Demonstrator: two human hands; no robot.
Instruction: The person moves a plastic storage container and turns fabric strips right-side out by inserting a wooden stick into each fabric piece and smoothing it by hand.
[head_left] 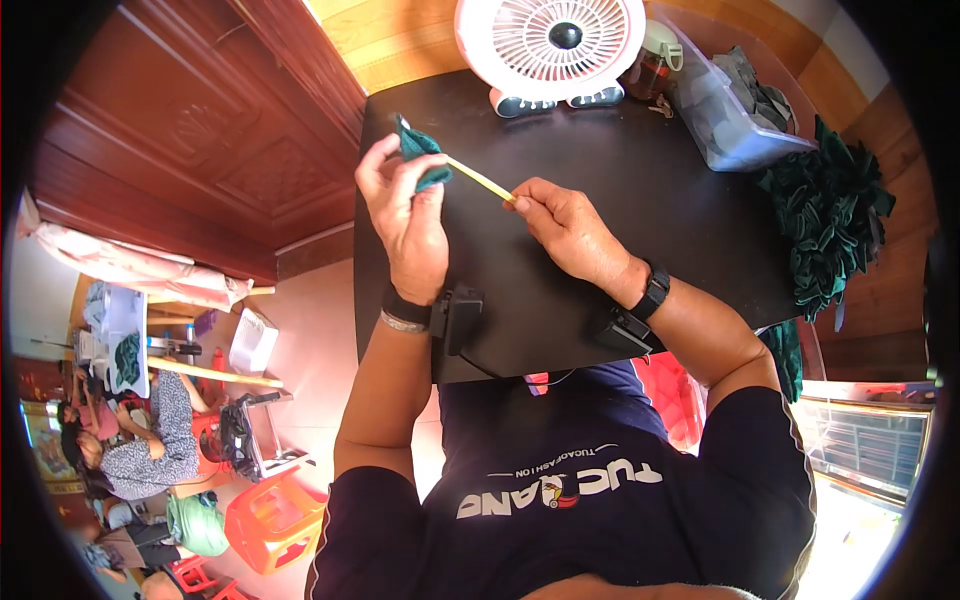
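Observation:
My left hand [405,215] is raised over the black table's left side, its fingers pinched around a small dark green velvet piece [420,148]. A slim yellow stick [480,178] runs from my right hand [572,228] to that piece. The thumb and fingers of my right hand grip the stick's near end. Its far end meets the velvet at my left fingertips; whether it goes inside the fabric I cannot tell. Both wrists carry dark bands, with small black devices close by.
A white fan [550,75] stands at the table's far edge, beside a lidded jar [652,60] and a clear plastic bin [735,135]. A heap of green velvet pieces [835,225] hangs over the right edge. Leftward are an orange stool [275,520] and several seated people.

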